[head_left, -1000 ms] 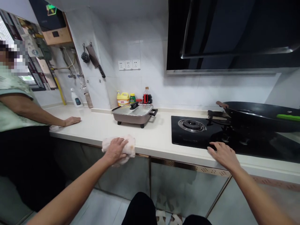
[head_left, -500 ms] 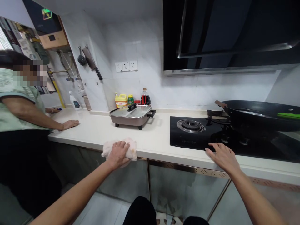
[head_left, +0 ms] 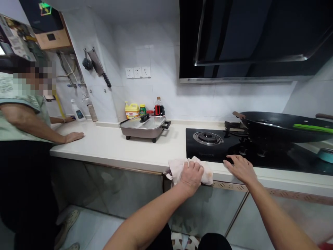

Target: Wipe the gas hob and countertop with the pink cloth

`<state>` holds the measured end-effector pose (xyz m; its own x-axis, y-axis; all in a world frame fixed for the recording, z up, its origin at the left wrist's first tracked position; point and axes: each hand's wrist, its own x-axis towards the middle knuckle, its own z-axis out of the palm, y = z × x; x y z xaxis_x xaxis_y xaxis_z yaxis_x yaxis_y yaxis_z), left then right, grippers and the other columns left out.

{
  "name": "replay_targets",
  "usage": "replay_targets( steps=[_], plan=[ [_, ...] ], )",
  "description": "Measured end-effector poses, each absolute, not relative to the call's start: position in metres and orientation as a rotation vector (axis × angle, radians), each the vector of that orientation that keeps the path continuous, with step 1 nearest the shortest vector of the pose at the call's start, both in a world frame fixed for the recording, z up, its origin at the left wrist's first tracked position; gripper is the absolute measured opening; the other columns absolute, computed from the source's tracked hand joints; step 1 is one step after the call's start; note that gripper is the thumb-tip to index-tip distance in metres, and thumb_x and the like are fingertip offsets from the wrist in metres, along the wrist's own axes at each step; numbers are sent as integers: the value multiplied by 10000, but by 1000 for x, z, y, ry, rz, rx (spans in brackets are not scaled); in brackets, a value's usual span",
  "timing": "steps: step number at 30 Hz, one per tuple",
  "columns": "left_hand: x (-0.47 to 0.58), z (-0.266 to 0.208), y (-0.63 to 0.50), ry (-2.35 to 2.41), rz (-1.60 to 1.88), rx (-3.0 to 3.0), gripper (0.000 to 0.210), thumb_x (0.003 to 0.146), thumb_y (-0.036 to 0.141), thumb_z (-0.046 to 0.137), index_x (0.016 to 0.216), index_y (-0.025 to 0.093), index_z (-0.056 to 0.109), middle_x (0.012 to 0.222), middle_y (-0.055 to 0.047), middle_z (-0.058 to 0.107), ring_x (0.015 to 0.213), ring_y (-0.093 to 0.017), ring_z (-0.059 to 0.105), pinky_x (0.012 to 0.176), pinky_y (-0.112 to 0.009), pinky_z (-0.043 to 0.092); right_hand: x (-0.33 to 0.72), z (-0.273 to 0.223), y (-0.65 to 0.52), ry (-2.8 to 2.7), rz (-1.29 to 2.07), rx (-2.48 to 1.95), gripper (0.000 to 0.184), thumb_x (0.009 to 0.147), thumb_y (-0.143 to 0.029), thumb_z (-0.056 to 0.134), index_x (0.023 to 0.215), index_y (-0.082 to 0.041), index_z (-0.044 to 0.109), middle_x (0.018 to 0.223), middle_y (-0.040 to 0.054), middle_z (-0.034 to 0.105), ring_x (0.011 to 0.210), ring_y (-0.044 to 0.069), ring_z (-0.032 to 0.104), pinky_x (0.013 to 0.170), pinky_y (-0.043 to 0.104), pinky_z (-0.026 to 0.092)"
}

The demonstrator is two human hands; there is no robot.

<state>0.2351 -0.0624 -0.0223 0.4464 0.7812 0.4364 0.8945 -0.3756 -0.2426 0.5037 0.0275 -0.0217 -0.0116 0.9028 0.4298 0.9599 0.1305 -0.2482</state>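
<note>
My left hand (head_left: 191,176) is closed over a pale pink cloth (head_left: 177,168), pressing it on the front edge of the white countertop (head_left: 109,149). Part of the cloth hangs over that edge, just in front of the black gas stove (head_left: 192,152). Resting at the stove's front edge, my right hand (head_left: 240,168) has its fingers spread and holds nothing. A large black wok (head_left: 275,130) sits on the stove behind it, with a green-handled utensil (head_left: 312,128) lying across the wok.
A lidded electric pan (head_left: 143,132) stands on the counter, with several bottles behind it. At the left, another person's hand (head_left: 74,136) rests on the counter. A cleaver (head_left: 99,66) hangs on the wall. The range hood (head_left: 241,41) juts out above the stove.
My left hand has slid the cloth rightward along the counter's front edge, from before the electric pan to the stove's left part. My right hand stays at the stove edge.
</note>
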Motion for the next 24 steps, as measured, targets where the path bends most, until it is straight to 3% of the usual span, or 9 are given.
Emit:
replay_targets(
  steps=[5, 9, 18, 24],
  plan=[
    [223, -25, -57, -1244, -341, -2341, 519, 905, 317, 631, 1370, 130, 499, 1228, -164, 595, 1124, -326, 516, 970, -508, 414, 507, -24, 29, -1925, -176, -1757, 479, 946, -547, 409, 1275, -298, 652, 1335, 70, 623, 1271, 294, 549, 1124, 513, 369],
    [166, -27, -61, -1238, -306, -2367, 626, 861, 350, 694, 1414, 161, 470, 1246, -171, 589, 1141, -352, 510, 980, -531, 408, 507, -24, 28, -1921, -208, -1757, 458, 955, -518, 402, 1269, -304, 658, 1335, 66, 624, 1256, 278, 558, 1112, 490, 381],
    [-2, -11, -94, -1557, -250, -2073, 690, 745, 370, 818, 1337, 147, 544, 1261, -177, 582, 1118, -364, 502, 1027, -512, 394, 500, -20, 23, -1930, -217, -1752, 463, 958, -485, 406, 1279, -271, 660, 1349, 89, 618, 1307, 273, 530, 1133, 475, 355],
    [-27, 1, -102, -1630, -165, -1958, 655, 729, 398, 824, 1278, 131, 584, 1228, -181, 587, 1104, -370, 504, 978, -498, 399, 497, -21, 24, -1936, -247, -1761, 487, 960, -501, 407, 1296, -252, 657, 1373, 107, 601, 1314, 293, 520, 1145, 495, 336]
  ],
)
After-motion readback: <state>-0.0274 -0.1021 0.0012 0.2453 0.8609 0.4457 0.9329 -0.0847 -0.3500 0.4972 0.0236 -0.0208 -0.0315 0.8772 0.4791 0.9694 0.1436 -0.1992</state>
